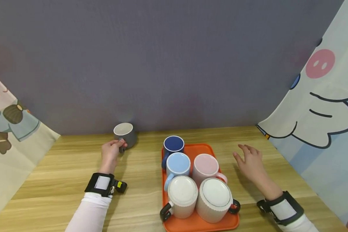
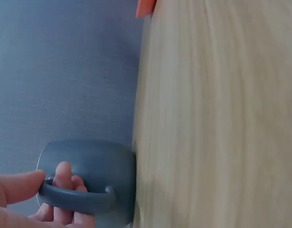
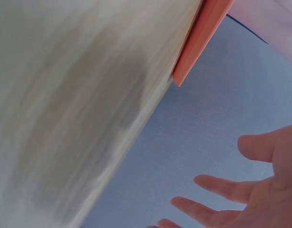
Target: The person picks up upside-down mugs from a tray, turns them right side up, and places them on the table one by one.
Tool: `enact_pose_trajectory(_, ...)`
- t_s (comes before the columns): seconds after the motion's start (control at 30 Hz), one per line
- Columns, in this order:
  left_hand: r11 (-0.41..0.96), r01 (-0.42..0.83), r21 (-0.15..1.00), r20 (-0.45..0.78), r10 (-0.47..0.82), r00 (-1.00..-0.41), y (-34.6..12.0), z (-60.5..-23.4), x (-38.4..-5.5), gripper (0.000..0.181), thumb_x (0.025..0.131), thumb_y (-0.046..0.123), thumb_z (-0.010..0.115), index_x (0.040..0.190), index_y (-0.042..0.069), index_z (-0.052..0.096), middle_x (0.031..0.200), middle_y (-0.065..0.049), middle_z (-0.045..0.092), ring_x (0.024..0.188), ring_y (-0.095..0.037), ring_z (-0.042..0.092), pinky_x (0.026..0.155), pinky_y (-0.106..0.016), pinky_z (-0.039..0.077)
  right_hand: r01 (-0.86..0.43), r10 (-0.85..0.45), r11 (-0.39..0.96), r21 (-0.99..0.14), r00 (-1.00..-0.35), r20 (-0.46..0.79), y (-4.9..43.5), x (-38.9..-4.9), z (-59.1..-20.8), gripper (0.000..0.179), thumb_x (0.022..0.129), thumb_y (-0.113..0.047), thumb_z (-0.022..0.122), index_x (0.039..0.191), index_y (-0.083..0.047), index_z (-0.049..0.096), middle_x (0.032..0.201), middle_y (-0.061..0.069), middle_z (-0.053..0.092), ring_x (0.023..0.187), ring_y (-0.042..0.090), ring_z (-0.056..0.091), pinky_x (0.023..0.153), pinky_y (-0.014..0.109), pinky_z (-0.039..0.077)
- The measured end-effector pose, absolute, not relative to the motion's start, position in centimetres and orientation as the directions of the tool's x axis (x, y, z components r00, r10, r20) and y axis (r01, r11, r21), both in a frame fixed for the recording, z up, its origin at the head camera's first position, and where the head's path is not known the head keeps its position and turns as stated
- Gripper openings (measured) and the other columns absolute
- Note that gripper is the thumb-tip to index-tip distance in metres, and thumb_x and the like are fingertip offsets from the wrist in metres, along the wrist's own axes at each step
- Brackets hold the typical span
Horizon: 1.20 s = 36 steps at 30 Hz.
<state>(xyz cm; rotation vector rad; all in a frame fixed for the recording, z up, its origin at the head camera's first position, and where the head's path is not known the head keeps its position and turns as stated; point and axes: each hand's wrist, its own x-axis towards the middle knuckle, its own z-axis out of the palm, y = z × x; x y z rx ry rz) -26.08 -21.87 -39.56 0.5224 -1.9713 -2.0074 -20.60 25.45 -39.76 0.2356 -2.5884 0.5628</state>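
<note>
A dark grey mug [image 1: 129, 136] with a pale inside stands upright on the wooden table, close to the back wall. My left hand [image 1: 111, 151] holds it by its handle [image 2: 77, 200]. In the left wrist view the thumb presses near the upper end of the handle and the fingers pass through its loop. Over the table, to the right of an orange tray [image 1: 201, 149], my right hand [image 1: 250, 164] has its fingers spread and holds nothing. It is apart from the tray and the mugs.
The tray carries several mugs: a dark blue one [image 1: 174, 144], a light blue one [image 1: 178, 163], a pink one [image 1: 206, 165] and two whitish ones with black handles, left [image 1: 182, 193] and right [image 1: 215, 195]. A grey wall [image 1: 174, 64] backs the table; printed cloths hang at both sides.
</note>
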Motion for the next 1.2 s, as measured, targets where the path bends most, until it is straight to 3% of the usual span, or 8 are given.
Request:
enact_pose_trajectory(0.2, 0.135, -0.062, 0.989, 0.0, -0.417, -0.909, -22.1, -39.5, -26.0, 0.017, 0.092, 0.01, 0.058, 0.092, -0.007, 0.062, 0.059, 0.008, 0.061, 0.06, -0.005, 0.06, 0.062, -0.02, 0.045, -0.249, -0.065, 0.901, -0.356, -0.887, 0.458, 25.5, -20.6, -39.8, 0.042, 0.091, -0.014, 0.06, 0.12, 0.015, 0.052, 0.117, 0.042, 0.051, 0.113, 0.055, 0.043, 0.095, 0.064, 0.025)
enact_pose_trajectory(0.37, 0.468, -0.088, 0.879, 0.121, -0.4, -0.909, -22.3, -39.0, -25.4, 0.03, 0.094, 0.02, 0.054, 0.096, -0.009, 0.063, 0.076, -0.013, 0.066, 0.072, -0.022, 0.06, 0.064, -0.027, 0.043, -0.249, -0.07, 0.898, -0.362, -0.894, 0.442, 25.4, -20.8, -39.8, 0.043, 0.092, -0.015, 0.059, 0.121, 0.016, 0.051, 0.119, 0.042, 0.05, 0.113, 0.055, 0.043, 0.095, 0.064, 0.025)
enact_pose_trajectory(0.5, 0.629, -0.051, 0.775, 0.3, -0.439, -0.847, -22.1, -38.4, -25.0, 0.032, 0.092, 0.02, 0.055, 0.098, -0.01, 0.062, 0.093, -0.028, 0.063, 0.089, -0.042, 0.055, 0.078, -0.044, 0.04, -0.261, -0.081, 0.892, -0.369, -0.896, 0.437, 25.2, -21.0, -39.8, 0.044, 0.092, -0.015, 0.059, 0.122, 0.016, 0.05, 0.119, 0.041, 0.05, 0.114, 0.055, 0.042, 0.095, 0.064, 0.026)
enact_pose_trajectory(0.6, 0.654, 0.046, 0.755, 0.448, -0.463, -0.765, -21.6, -38.0, -25.0, 0.026, 0.09, 0.015, 0.058, 0.097, -0.01, 0.059, 0.092, -0.029, 0.059, 0.096, -0.045, 0.048, 0.089, -0.05, 0.033, -0.266, -0.091, 0.887, -0.377, -0.901, 0.423, 25.0, -21.1, -39.7, 0.044, 0.093, -0.015, 0.058, 0.123, 0.016, 0.049, 0.12, 0.041, 0.049, 0.115, 0.055, 0.041, 0.096, 0.065, 0.025)
enact_pose_trajectory(0.7, 0.679, 0.143, 0.721, 0.549, -0.432, -0.716, -20.7, -37.4, -24.9, 0.021, 0.087, 0.011, 0.061, 0.094, -0.009, 0.06, 0.087, -0.026, 0.057, 0.092, -0.042, 0.047, 0.088, -0.05, 0.031, -0.261, -0.093, 0.884, -0.387, -0.911, 0.402, 24.7, -21.2, -39.5, 0.046, 0.094, -0.017, 0.057, 0.125, 0.015, 0.048, 0.121, 0.041, 0.048, 0.116, 0.055, 0.04, 0.098, 0.065, 0.024)
enact_pose_trajectory(0.8, 0.699, 0.204, 0.685, 0.574, -0.346, -0.742, -19.5, -36.9, -24.6, 0.018, 0.087, 0.011, 0.063, 0.089, -0.006, 0.063, 0.082, -0.023, 0.06, 0.083, -0.038, 0.052, 0.081, -0.046, 0.036, -0.265, -0.099, 0.882, -0.39, -0.913, 0.396, 24.4, -21.4, -39.3, 0.046, 0.094, -0.017, 0.056, 0.126, 0.015, 0.047, 0.122, 0.04, 0.048, 0.116, 0.055, 0.04, 0.099, 0.064, 0.024)
enact_pose_trajectory(1.0, 0.714, 0.242, 0.657, 0.503, -0.176, -0.846, -16.3, -36.4, -23.7, 0.017, 0.09, 0.017, 0.062, 0.088, 0.0, 0.068, 0.08, -0.014, 0.064, 0.072, -0.026, 0.06, 0.068, -0.036, 0.045, -0.27, -0.111, 0.879, -0.394, -0.918, 0.381, 23.5, -21.9, -39.0, 0.047, 0.094, -0.018, 0.055, 0.128, 0.013, 0.046, 0.125, 0.039, 0.048, 0.118, 0.056, 0.039, 0.099, 0.064, 0.025)
enact_pose_trajectory(1.2, 0.712, 0.252, 0.656, 0.433, -0.081, -0.898, -14.0, -36.5, -22.8, 0.017, 0.09, 0.019, 0.062, 0.087, 0.004, 0.069, 0.079, -0.009, 0.066, 0.071, -0.021, 0.06, 0.066, -0.034, 0.048, -0.285, -0.128, 0.877, -0.388, -0.915, 0.382, 22.6, -22.1, -38.6, 0.045, 0.094, -0.019, 0.055, 0.126, 0.012, 0.049, 0.124, 0.038, 0.049, 0.118, 0.055, 0.041, 0.1, 0.064, 0.026)
